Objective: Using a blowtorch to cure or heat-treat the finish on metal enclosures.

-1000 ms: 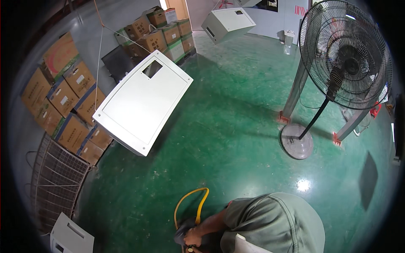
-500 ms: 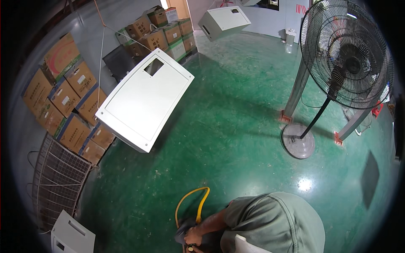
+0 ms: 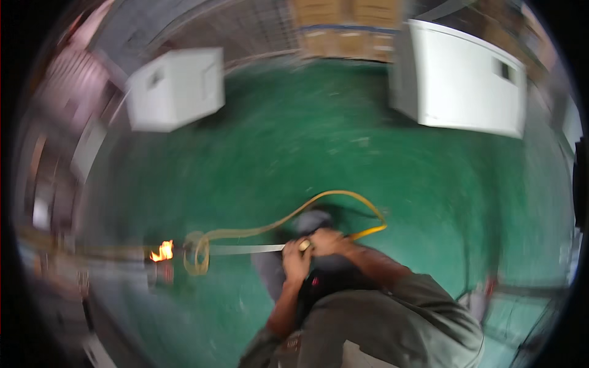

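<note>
Both my hands meet in front of my body, above my bent knees. Closed fingers of my left hand [image 3: 296, 262] are at a brass-coloured round fitting [image 3: 305, 245]. Just right of it, my right hand [image 3: 326, 241] is closed where a yellow hose [image 3: 368, 231] comes in; what lies inside its fist is hidden. From the hands a pale straight rod or strip [image 3: 248, 249] runs left, smeared by motion. The hose loops out ahead and back left to a loose coil [image 3: 199, 254]. Beyond the coil, orange flames [image 3: 162, 251] burn above a blurred object.
Two white metal boxes stand out ahead: one far left [image 3: 178, 89], a larger one far right [image 3: 472, 80]. Cardboard cartons [image 3: 346, 40] are stacked behind, beside a wire mesh frame [image 3: 245, 37]. Blurred structures line the left. Green floor [image 3: 276, 141] spreads between.
My view has swung left, so the fan is gone and the flames have come into sight. Both arms now show, with the left hand clearly visible beside the right.
</note>
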Motion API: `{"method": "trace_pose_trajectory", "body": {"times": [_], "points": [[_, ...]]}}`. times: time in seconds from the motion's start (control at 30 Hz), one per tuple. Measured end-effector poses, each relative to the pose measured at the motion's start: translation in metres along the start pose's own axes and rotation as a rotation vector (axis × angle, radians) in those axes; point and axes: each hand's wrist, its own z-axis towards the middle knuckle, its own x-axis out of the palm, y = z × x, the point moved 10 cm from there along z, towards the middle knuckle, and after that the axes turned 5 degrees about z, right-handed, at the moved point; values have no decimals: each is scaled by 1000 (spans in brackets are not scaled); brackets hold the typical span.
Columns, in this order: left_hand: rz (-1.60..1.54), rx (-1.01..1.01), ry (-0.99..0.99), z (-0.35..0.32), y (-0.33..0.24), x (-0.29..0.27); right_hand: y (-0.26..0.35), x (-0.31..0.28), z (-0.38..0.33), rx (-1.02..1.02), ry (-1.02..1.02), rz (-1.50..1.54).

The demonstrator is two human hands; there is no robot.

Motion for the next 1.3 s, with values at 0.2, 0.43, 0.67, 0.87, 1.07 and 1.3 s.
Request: {"method": "trace_pose_trajectory", "body": {"times": [0.2, 0.43, 0.67, 0.87, 1.07, 1.3], "points": [[-39, -61, -145, -25, 21, -25, 30, 13, 7, 23, 34, -44], [-4, -13, -89, -11, 14, -10, 17, 12, 9, -219, -76, 146], [-223, 4, -214, -19, 26, 0, 34, 0, -1, -257, -131, 173], [5, 120, -147, -25, -15, -17, 17, 3, -14, -75, -145, -4], [115, 53, -137, -22, 6, -3, 19, -5, -23, -37, -107, 31], [61, 191, -186, -18, 5, -2, 21, -9, -23, -29, -65, 26]]}}
